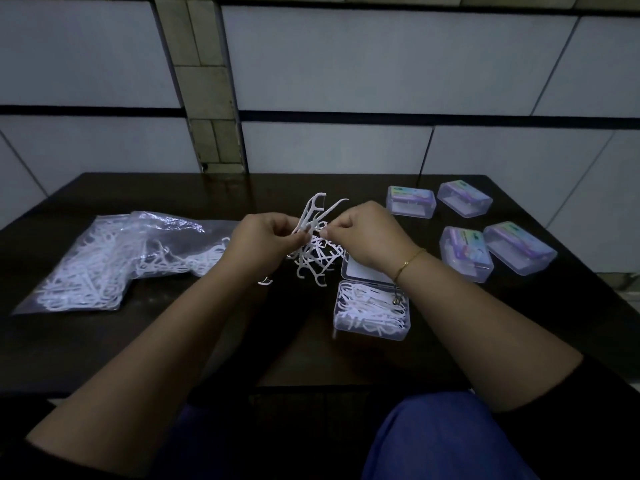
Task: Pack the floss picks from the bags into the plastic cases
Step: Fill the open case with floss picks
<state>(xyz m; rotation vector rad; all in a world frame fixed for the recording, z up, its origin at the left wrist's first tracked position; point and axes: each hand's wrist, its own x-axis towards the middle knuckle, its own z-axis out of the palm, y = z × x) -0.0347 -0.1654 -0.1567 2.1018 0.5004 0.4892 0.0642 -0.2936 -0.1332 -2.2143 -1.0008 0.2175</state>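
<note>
Our left hand [268,233] and right hand [360,233] pinched a tangled clump of white plastic floss picks [313,251]; we judged dangling picks might drop outside the open clear plastic case [372,311].

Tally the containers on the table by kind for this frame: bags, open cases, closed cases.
Plastic bag of floss picks: 1
Open plastic case, partly filled: 1
Closed plastic cases: 4
Total: 6
</note>
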